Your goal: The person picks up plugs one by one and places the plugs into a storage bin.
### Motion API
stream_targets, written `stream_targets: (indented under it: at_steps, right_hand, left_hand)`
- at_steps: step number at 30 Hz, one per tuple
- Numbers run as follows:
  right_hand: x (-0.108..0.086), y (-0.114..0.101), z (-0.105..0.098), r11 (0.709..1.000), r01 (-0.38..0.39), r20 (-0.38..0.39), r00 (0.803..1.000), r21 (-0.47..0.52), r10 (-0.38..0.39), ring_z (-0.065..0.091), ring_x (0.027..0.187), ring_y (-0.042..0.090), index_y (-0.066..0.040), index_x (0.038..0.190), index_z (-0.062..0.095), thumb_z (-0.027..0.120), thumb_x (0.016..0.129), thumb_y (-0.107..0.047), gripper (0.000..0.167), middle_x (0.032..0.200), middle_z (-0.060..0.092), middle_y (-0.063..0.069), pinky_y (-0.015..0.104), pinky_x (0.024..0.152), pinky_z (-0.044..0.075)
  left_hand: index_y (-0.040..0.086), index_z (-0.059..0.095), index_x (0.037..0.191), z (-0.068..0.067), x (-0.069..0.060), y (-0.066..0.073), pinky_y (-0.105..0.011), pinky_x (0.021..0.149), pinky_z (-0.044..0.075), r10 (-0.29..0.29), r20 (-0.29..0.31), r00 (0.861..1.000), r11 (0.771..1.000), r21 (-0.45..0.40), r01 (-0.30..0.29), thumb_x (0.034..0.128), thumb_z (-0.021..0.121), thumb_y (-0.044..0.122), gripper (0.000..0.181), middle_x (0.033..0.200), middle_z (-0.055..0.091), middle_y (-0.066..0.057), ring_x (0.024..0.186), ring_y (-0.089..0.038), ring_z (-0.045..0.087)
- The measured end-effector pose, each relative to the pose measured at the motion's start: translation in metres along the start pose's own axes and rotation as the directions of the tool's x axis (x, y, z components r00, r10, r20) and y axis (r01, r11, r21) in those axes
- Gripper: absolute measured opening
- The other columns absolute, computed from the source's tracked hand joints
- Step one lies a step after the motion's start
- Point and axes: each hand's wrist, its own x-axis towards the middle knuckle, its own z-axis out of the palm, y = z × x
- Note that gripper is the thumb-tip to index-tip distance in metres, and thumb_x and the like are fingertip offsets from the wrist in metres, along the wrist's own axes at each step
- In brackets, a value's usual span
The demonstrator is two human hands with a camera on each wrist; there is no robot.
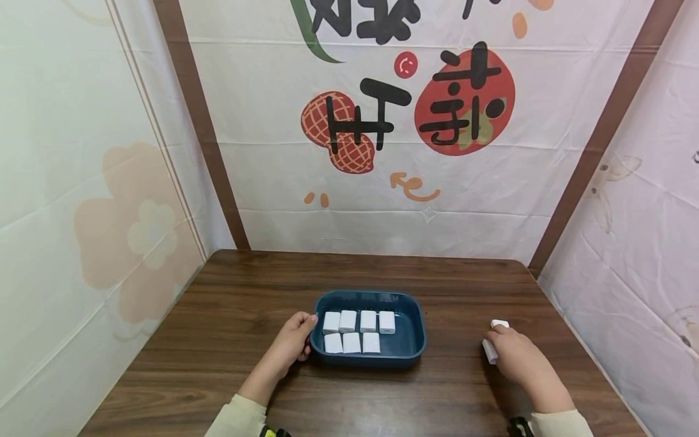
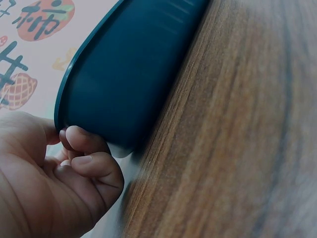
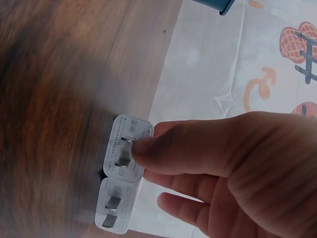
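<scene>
A blue tray (image 1: 404, 343) with several white chargers (image 1: 351, 343) in two rows lies mid-table. My left hand (image 1: 292, 341) pinches the tray's left rim between thumb and curled fingers; the left wrist view shows the hand (image 2: 64, 173) at the tray's end wall (image 2: 119, 74). On the right of the table, my right hand (image 1: 519, 359) is at two white chargers (image 1: 489, 351). In the right wrist view its thumb presses the prong face of one charger (image 3: 128, 153), the fingers behind it. The other charger (image 3: 114, 206) stands beside that one, prongs facing the camera.
The brown wooden table (image 1: 246, 291) bears the tray and chargers. A printed white cloth (image 1: 262, 182) hangs behind the table, with more cloth at both sides.
</scene>
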Motion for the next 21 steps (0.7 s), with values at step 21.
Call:
stream_targets:
  at_steps: [21]
  right_hand:
    - [0.0061,0.0073,-0.0054,0.998,-0.015,0.129,0.992,0.064,0.006,0.066,0.100,0.037,0.000,0.104,0.070,0.088,0.069,-0.006,0.040,0.109,0.066,0.017,0.054,0.085,0.055]
  left_hand:
    - [0.001,0.055,0.113,-0.0016,0.0008,-0.0015,-0.025,0.046,0.038,0.000,0.009,1.000,1.000,0.010,0.000,0.1087,0.050,0.035,0.034,0.073,0.047,-0.005,0.056,-0.017,0.047]
